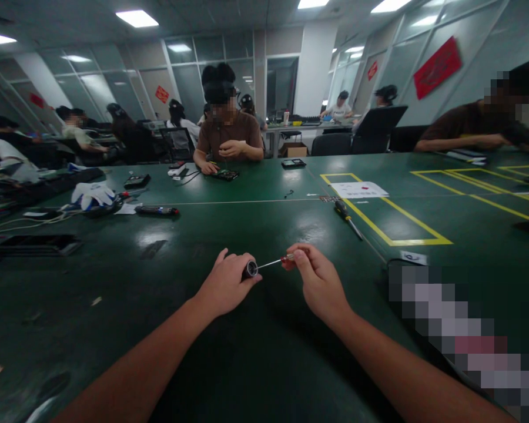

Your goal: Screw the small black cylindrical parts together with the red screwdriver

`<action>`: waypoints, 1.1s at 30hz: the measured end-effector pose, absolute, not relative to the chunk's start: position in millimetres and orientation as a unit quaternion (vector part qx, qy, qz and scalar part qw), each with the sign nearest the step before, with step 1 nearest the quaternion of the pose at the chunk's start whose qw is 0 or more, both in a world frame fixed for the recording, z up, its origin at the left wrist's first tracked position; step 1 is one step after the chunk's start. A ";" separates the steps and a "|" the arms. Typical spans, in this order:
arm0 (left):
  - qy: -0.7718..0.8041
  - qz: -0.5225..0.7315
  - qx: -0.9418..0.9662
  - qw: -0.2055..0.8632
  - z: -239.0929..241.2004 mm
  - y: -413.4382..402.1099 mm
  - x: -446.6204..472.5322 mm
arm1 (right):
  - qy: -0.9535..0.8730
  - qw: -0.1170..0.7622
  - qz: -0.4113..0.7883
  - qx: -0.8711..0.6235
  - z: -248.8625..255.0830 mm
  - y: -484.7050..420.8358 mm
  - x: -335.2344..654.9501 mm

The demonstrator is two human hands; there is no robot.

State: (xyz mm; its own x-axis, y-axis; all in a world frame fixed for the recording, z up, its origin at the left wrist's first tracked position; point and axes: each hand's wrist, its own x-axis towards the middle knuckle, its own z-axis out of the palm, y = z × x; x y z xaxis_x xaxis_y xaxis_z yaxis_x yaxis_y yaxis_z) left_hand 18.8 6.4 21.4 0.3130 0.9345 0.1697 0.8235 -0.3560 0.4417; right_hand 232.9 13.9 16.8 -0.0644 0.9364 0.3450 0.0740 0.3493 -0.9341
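My left hand (pixel 227 283) is wrapped round a short, dark cylinder (pixel 251 269); its round end with a pale rim faces right, and the rest is hidden in my palm. In my right hand (pixel 321 283), thumb and fingers pinch the reddish, see-through handle of a thin screwdriver (pixel 270 264). Its metal shaft points left, and the tip meets the cylinder's round end. Whether the tip sits inside or only touches the rim, I cannot tell. Both hands are over the green table (pixel 264 352).
Beyond my right hand lies a yellow-and-black screwdriver (pixel 348 218), near a white paper sheet (pixel 360 190) and yellow tape outlines (pixel 418 242). To the left are a dark cylindrical tool (pixel 157 211) and white-blue gloves (pixel 92 195). Across the table, a person (pixel 229 132) handles a dark device (pixel 226 174).
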 end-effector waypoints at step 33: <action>0.561 0.214 0.784 0.159 20.6 5.3 18.4 | -0.629 0.530 0.400 -0.405 15.0 12.6 232.3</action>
